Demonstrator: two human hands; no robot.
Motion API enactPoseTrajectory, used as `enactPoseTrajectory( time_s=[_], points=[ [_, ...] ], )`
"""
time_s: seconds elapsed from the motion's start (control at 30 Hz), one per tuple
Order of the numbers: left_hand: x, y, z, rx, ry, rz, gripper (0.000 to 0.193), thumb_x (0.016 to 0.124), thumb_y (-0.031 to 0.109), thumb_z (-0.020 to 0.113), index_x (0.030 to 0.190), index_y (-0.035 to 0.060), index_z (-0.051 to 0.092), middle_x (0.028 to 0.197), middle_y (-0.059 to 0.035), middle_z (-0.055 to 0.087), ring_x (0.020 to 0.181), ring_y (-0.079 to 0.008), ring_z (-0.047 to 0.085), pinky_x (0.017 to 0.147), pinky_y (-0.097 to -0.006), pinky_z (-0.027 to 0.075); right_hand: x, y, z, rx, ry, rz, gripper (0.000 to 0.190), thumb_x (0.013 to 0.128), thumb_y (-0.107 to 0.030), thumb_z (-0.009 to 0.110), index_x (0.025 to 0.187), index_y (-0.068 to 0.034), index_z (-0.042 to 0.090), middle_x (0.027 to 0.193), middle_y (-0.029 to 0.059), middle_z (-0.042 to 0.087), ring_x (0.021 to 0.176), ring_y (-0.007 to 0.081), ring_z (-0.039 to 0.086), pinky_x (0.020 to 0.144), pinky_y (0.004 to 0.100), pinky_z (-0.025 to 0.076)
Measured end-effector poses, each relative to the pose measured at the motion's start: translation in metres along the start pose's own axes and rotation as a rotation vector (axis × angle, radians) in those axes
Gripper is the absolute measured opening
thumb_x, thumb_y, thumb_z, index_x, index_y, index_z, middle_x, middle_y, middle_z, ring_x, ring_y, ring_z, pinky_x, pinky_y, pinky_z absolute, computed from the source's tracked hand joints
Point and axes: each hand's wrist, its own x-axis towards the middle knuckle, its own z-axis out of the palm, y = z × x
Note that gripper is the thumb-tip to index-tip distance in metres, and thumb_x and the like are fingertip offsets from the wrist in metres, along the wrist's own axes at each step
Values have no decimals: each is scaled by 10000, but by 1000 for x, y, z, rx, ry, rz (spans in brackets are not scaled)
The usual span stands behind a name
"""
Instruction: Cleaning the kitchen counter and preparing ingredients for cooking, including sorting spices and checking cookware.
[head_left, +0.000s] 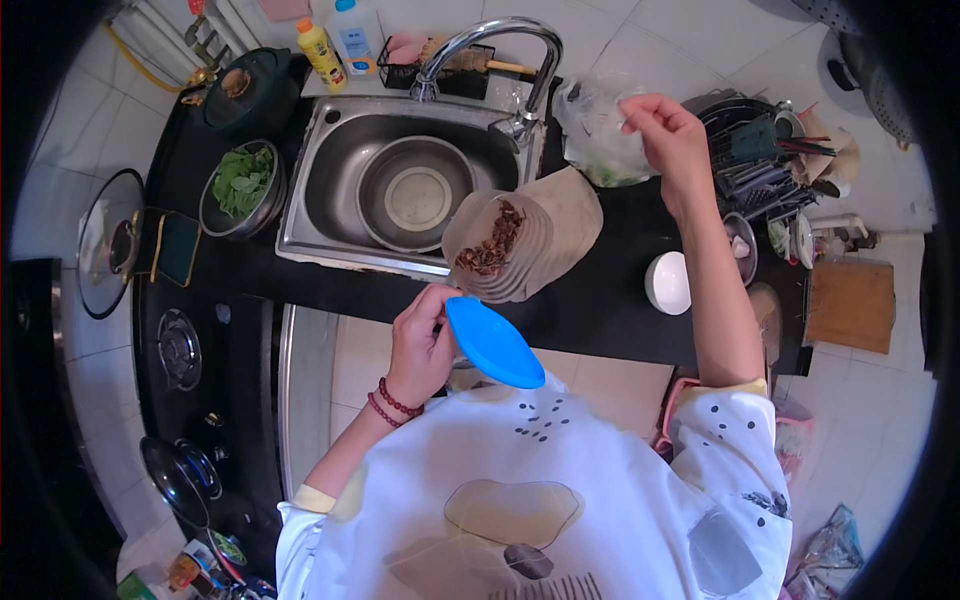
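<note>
My left hand (427, 337) grips the edge of a bright blue plastic lid (496, 343) in front of my chest. Just beyond it, a clear ribbed plastic container (536, 247) shows dried reddish-brown pieces (495, 240) inside; whether the hand also touches this container cannot be seen. My right hand (670, 135) is raised at the far right of the counter, thumb and fingers drawn together. A clear plastic bag (600, 127) with something green in it lies close to those fingertips. Whether they pinch anything is too small to tell.
A metal basin (416, 154) sits in the steel sink (330, 180) under a curved faucet (487, 30). Leafy greens (242, 180) fill a bowl left of it. A white bowl (669, 283) and dish rack (739, 161) are rightward; a gas stove (225, 390) is left.
</note>
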Motion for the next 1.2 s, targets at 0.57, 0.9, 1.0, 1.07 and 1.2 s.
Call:
enactPoseTrajectory(
  time_s=[0.57, 0.9, 1.0, 1.07, 1.2],
  points=[
    [-14, 16, -1, 9, -61, 46, 94, 864, -70, 551, 941, -17, 558, 843, -92, 582, 688, -164, 627, 616, -265, 494, -123, 3, 100, -1013, -618, -716, 99, 689, -92, 641, 775, -43, 651, 773, 135, 646, 683, 317, 657, 575, 400, 517],
    [-25, 15, -6, 54, -52, 39, 84, 874, -58, 542, 941, -13, 566, 840, -90, 585, 676, -162, 619, 605, -262, 484, -126, 5, 114, -1029, -698, -500, 71, 674, -128, 671, 723, -77, 674, 705, 132, 647, 685, 324, 647, 592, 431, 512],
    [-26, 14, -6, 60, -61, 26, 83, 876, -59, 542, 942, -15, 564, 836, -86, 584, 674, -150, 612, 607, -257, 482, -129, 2, 116, -1007, -686, -486, 70, 671, -139, 669, 703, -76, 673, 699, 133, 645, 687, 321, 650, 592, 433, 512],
    [-27, 13, -6, 63, -63, 30, 82, 877, -59, 541, 942, -16, 562, 834, -85, 584, 674, -145, 610, 608, -254, 480, -130, 3, 115, -999, -684, -482, 71, 671, -134, 667, 709, -75, 674, 700, 134, 646, 688, 320, 651, 592, 434, 512],
    [-27, 14, -3, 49, -62, 27, 72, 877, -60, 542, 934, -18, 557, 834, -86, 583, 673, -145, 610, 608, -251, 478, -130, 10, 112, -984, -681, -475, 65, 679, -103, 656, 731, -67, 669, 731, 137, 643, 697, 326, 648, 595, 432, 510]
  ],
)
